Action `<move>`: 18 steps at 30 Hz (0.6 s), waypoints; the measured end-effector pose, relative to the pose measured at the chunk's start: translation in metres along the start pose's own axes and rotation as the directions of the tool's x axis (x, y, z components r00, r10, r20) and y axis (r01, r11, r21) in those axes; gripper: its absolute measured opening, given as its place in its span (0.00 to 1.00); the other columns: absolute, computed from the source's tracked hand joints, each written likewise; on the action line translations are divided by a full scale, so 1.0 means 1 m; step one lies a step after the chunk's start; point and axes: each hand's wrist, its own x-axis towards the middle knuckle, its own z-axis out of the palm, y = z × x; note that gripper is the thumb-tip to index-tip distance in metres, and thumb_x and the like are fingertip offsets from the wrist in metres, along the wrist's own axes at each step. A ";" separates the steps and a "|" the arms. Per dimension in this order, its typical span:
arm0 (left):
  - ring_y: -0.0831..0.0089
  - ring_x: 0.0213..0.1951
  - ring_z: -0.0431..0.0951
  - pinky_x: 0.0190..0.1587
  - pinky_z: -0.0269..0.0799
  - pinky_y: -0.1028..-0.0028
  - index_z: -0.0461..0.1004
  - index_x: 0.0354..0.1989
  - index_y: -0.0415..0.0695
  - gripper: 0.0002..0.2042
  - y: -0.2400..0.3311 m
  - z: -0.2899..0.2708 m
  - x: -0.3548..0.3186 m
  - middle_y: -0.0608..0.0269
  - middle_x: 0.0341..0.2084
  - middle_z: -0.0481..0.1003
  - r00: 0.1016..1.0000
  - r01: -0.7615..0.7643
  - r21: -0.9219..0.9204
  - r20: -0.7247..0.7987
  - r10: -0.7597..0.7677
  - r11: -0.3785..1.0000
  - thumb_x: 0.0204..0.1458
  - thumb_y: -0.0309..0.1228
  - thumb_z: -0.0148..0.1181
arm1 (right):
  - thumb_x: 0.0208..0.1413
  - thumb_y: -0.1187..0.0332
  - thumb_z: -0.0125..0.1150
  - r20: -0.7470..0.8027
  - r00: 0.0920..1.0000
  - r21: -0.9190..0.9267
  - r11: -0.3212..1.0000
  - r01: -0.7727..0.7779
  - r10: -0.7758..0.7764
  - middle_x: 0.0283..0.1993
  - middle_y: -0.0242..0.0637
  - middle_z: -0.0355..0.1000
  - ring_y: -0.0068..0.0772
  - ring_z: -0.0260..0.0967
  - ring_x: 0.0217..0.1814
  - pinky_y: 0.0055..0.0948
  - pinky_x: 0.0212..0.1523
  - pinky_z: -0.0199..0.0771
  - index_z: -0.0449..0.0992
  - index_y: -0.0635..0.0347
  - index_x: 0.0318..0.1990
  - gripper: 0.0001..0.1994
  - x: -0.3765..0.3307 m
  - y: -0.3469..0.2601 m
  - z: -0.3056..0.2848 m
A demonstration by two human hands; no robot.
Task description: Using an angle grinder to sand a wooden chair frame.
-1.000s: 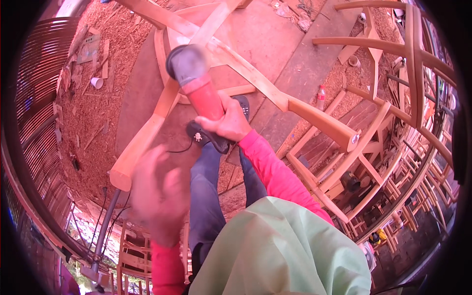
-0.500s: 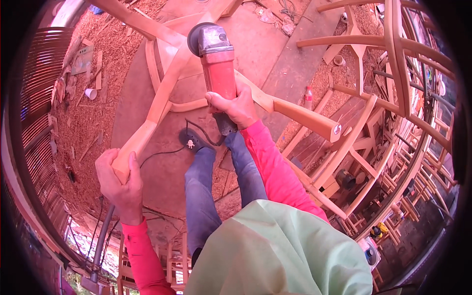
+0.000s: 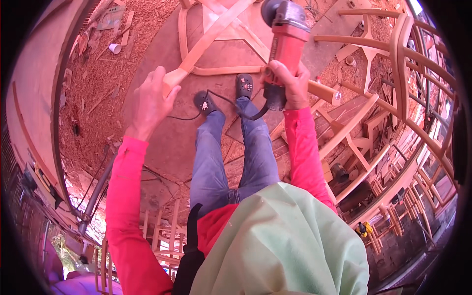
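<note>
In my right hand (image 3: 291,84) is a red angle grinder (image 3: 287,46), held by its body with the disc end pointing away from me. Its round disc (image 3: 270,12) appears apart from the wood, to the right of the crossing bars. My left hand (image 3: 150,105) is closed around the near end of a pale wooden leg (image 3: 196,53). This leg belongs to a chair-like wooden frame (image 3: 223,70) with crossing bars and curved rails. Another leg (image 3: 322,91) of it sticks out to the right, partly behind my right hand. The grinder's black cord (image 3: 228,104) loops down past my shoes.
My dark clogs (image 3: 205,103) stand just on the near side of the frame. Wood shavings (image 3: 98,103) and a white cup (image 3: 115,48) lie on the floor at left. Several wooden chair frames (image 3: 373,46) crowd the right side. A large board (image 3: 37,73) stands at far left.
The grinder in my right hand has moved right and away, off the crossing bars. The view has shifted, so the frame sits higher. My left hand still holds the leg's end.
</note>
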 end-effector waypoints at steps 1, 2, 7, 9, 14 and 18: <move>0.40 0.41 0.80 0.38 0.75 0.49 0.67 0.46 0.43 0.20 -0.001 -0.001 -0.001 0.46 0.39 0.79 1.000 -0.003 0.010 0.013 0.003 1.000 0.56 0.38 0.71 | 0.56 0.69 0.74 -0.013 1.000 -0.018 1.000 0.016 -0.017 0.30 0.40 0.77 0.33 0.78 0.25 0.33 0.27 0.82 0.76 0.68 0.42 0.14 -0.007 -0.011 0.000; 0.40 0.41 0.80 0.38 0.75 0.49 0.66 0.45 0.43 0.19 -0.002 -0.004 -0.004 0.46 0.39 0.79 1.000 -0.007 0.020 0.027 0.006 1.000 0.56 0.38 0.71 | 0.57 0.69 0.74 -0.027 0.999 -0.036 0.999 0.032 -0.033 0.30 0.41 0.77 0.33 0.79 0.25 0.34 0.27 0.82 0.76 0.69 0.41 0.14 -0.017 -0.019 -0.001; 0.39 0.40 0.81 0.38 0.78 0.47 0.65 0.45 0.43 0.21 0.010 -0.008 0.005 0.45 0.40 0.79 0.999 -0.004 0.022 0.041 0.003 1.000 0.55 0.37 0.72 | 0.58 0.60 0.71 -0.085 0.992 -0.153 0.985 0.079 -0.092 0.32 0.43 0.79 0.34 0.80 0.27 0.33 0.29 0.84 0.77 0.69 0.42 0.18 -0.048 -0.044 -0.021; 0.38 0.40 0.82 0.38 0.79 0.46 0.65 0.45 0.43 0.21 0.013 -0.009 0.010 0.44 0.40 0.79 1.000 0.001 0.015 0.031 -0.001 1.000 0.53 0.37 0.73 | 0.59 0.58 0.69 -0.109 0.991 -0.134 0.989 0.059 -0.074 0.30 0.43 0.79 0.33 0.80 0.27 0.31 0.28 0.84 0.78 0.69 0.42 0.19 -0.055 -0.052 -0.026; 0.36 0.41 0.81 0.40 0.79 0.45 0.65 0.45 0.42 0.22 -0.009 0.009 -0.003 0.42 0.41 0.78 0.997 0.075 0.005 -0.002 -0.075 0.997 0.53 0.36 0.74 | 0.60 0.61 0.70 -0.100 0.995 0.037 0.999 0.032 -0.028 0.34 0.44 0.79 0.34 0.80 0.28 0.34 0.28 0.84 0.77 0.69 0.44 0.17 -0.076 -0.051 -0.016; 0.42 0.44 0.82 0.44 0.77 0.48 0.69 0.45 0.43 0.21 0.015 -0.006 0.008 0.46 0.41 0.79 0.977 0.168 0.098 0.120 -0.179 0.981 0.52 0.40 0.74 | 0.59 0.62 0.70 -0.119 0.992 0.074 0.995 0.059 -0.050 0.35 0.44 0.79 0.35 0.81 0.29 0.35 0.29 0.85 0.77 0.69 0.44 0.17 -0.083 -0.062 -0.017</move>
